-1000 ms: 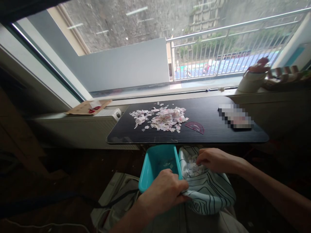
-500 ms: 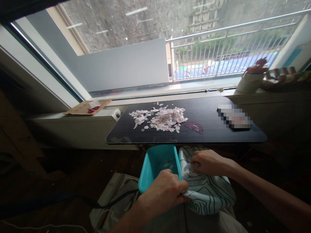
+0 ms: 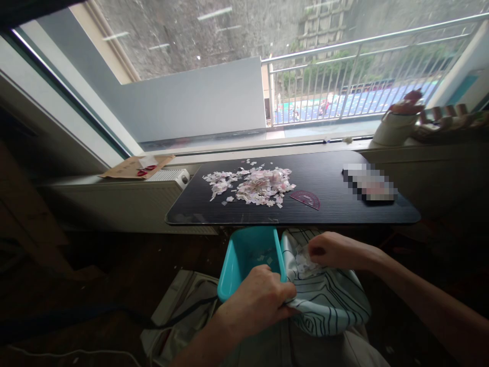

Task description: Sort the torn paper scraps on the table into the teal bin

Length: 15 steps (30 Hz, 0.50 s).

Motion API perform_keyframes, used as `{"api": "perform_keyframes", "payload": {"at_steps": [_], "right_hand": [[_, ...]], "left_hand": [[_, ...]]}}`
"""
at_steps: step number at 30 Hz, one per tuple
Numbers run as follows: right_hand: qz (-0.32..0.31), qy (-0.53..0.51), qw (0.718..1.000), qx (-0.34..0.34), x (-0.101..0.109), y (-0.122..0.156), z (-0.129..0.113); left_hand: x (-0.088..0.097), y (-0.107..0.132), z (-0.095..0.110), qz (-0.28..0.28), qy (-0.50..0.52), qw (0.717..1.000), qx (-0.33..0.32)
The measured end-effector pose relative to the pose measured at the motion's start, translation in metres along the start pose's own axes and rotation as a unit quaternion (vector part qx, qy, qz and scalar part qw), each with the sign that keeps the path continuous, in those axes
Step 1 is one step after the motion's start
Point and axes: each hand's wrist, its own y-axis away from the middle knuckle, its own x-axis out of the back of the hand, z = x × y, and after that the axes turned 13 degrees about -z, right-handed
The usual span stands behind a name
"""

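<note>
My left hand (image 3: 263,293) is closed on the near edge of a white cloth bag with dark stripes (image 3: 336,306). It also lies against the rim of a turquoise plastic bin (image 3: 225,275), which has a few paper bits at its bottom. Small paper scraps (image 3: 303,262) lie in the bag's opening. Just above them hovers my right hand (image 3: 332,250), its fingers curled together; whatever they hold is hidden. Beyond both hands, a heap of torn paper scraps (image 3: 263,186) covers part of a dark tabletop (image 3: 321,176).
A purple protractor (image 3: 306,199) lies right of the heap, and a pixelated dark object (image 3: 369,183) farther right. Red-handled scissors (image 3: 147,171) rest on brown paper at the left. A pale jar (image 3: 395,127) stands on the window sill, above the table's far right.
My right hand has risen slightly and moved to the right, showing more scraps in the bag's opening. The left hand keeps its grip in the same place.
</note>
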Motion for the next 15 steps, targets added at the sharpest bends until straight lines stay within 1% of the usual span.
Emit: {"api": "perform_keyframes", "payload": {"at_steps": [3, 5, 7, 9, 12, 15], "right_hand": [[0.013, -0.126, 0.992, -0.013, 0.002, 0.003, 0.009], [0.013, -0.211, 0.977, -0.014, 0.001, 0.003, 0.013], [0.012, -0.272, 0.962, -0.006, 0.0, 0.002, 0.016], [0.014, -0.298, 0.955, 0.005, -0.002, 0.001, 0.018], [0.029, -0.293, 0.956, 0.006, -0.002, -0.003, 0.021], [0.076, -0.255, 0.964, 0.009, 0.002, -0.014, 0.016]], "left_hand": [[0.001, 0.0, 0.001, -0.004, -0.003, 1.0, 0.004], [0.002, 0.001, 0.001, -0.005, -0.001, 1.0, 0.001], [0.003, 0.001, 0.001, -0.006, 0.003, 1.0, -0.002], [0.003, 0.001, 0.001, -0.006, 0.004, 1.0, -0.004], [0.004, 0.0, 0.001, -0.004, 0.008, 1.0, -0.008], [0.002, -0.001, 0.0, -0.002, 0.007, 1.0, -0.011]]}}
